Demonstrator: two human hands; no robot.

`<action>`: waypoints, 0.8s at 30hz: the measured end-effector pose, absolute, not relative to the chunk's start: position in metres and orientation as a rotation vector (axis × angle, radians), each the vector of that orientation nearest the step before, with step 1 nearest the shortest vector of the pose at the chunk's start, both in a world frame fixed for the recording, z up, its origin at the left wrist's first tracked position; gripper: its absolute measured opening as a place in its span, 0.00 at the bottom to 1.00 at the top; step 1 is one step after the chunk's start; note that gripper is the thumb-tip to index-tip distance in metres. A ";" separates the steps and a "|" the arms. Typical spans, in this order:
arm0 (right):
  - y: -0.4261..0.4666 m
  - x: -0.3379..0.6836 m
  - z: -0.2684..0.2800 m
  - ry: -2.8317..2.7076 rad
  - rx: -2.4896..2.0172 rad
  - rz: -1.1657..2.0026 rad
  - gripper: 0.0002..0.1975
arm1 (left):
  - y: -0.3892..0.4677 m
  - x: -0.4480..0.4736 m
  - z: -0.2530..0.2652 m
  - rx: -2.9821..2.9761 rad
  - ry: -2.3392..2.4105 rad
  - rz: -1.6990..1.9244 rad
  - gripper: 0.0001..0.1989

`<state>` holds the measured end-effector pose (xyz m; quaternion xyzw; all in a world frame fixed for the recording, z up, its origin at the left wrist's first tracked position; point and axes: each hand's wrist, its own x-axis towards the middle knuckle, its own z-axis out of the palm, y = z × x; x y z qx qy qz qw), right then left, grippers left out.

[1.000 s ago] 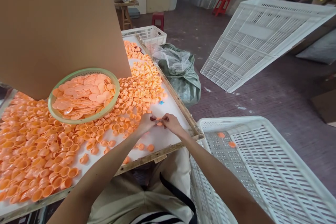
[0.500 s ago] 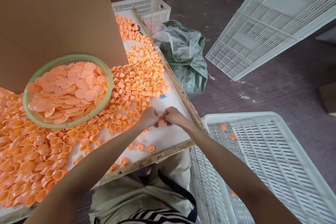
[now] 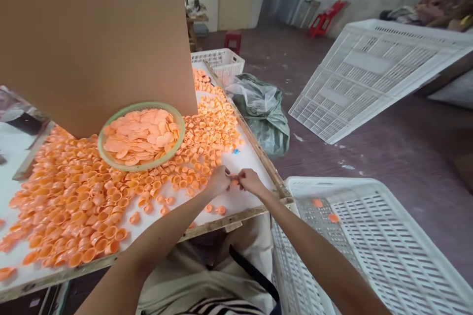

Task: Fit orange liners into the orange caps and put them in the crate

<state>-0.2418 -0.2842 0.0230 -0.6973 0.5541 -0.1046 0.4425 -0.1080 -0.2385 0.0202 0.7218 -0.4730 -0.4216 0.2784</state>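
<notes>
Over the white tabletop [image 3: 254, 157], my left hand [image 3: 219, 181] and my right hand [image 3: 250, 180] nearly meet, fingers closed in a pinch. Between them is a small orange plastic piece [image 3: 234, 180], mostly covered by fingertips, so its exact shape is hidden. Left of my hands spreads a large pile of small orange plastic cups [image 3: 92, 202], and a few lie loose close to the table's front edge. A green-rimmed basket [image 3: 181, 138] full of flat orange discs [image 3: 142, 133] rests on the pile. A tiny blue piece [image 3: 235, 151] lies just beyond my hands.
A tall cardboard sheet [image 3: 99, 39] stands behind the basket. Wooden strips [image 3: 258, 143] edge the table. At my right is a white slatted crate [image 3: 402, 236] with a couple of orange pieces; another crate [image 3: 354, 78] leans farther off. A green sack [image 3: 264, 125] sits beside the table.
The view has tilted up and turned left, showing more of the room and pile. Both hands stay together at the orange piece, with slightly more space between them.
</notes>
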 end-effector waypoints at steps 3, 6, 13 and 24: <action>-0.263 -0.303 0.036 1.479 -1.804 -0.459 0.10 | -0.206 -0.094 0.055 1.814 -1.480 -0.830 0.12; -0.253 -0.396 0.051 1.822 -1.901 -0.696 0.15 | -0.177 -0.048 0.103 1.792 -1.577 -0.474 0.08; -0.244 -0.456 0.057 1.998 -1.782 -0.706 0.19 | -0.179 0.075 0.148 2.268 -1.608 0.028 0.12; -0.217 -0.298 0.056 1.215 -1.947 -0.756 0.16 | -0.199 0.094 0.143 2.424 -1.705 0.088 0.10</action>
